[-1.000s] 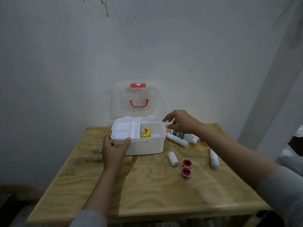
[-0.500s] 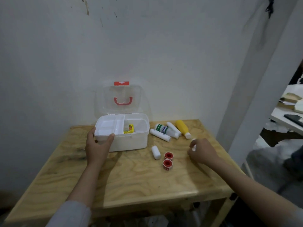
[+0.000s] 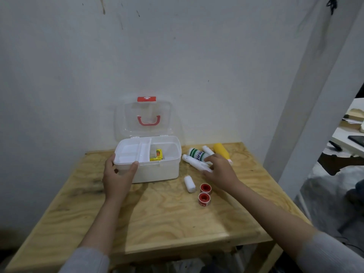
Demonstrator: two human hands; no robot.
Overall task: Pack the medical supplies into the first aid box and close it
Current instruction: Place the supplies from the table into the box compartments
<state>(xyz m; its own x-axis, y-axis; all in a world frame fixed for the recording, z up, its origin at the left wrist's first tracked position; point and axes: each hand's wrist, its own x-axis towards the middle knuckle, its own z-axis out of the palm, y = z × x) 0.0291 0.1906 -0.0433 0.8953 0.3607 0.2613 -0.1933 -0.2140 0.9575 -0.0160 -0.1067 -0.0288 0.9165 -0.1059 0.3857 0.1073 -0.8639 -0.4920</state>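
The white first aid box [image 3: 157, 172] stands open at the back of the table, its clear lid [image 3: 145, 119] upright against the wall. A small yellow packet [image 3: 157, 155] lies in its right compartment. My left hand [image 3: 118, 174] grips the box's front left corner. My right hand [image 3: 220, 170] hovers to the right of the box, fingers curled around a white roll [image 3: 208, 170] of which only an end shows. Under and behind that hand lie a white tube [image 3: 192, 161], a green-labelled bottle [image 3: 197, 153] and a yellow bottle [image 3: 221, 150]. Another white roll [image 3: 189, 183] and two red-cored tape rolls [image 3: 204, 194] lie nearer me.
The plywood table [image 3: 167, 223] sits against a white wall, with a white post [image 3: 307, 115] close to its right edge. Beyond the post is another surface with a dark phone [image 3: 356, 140] on it.
My right hand closed over the white roll at the table's right side and has moved left with it toward the box. My left hand has stayed on the box.
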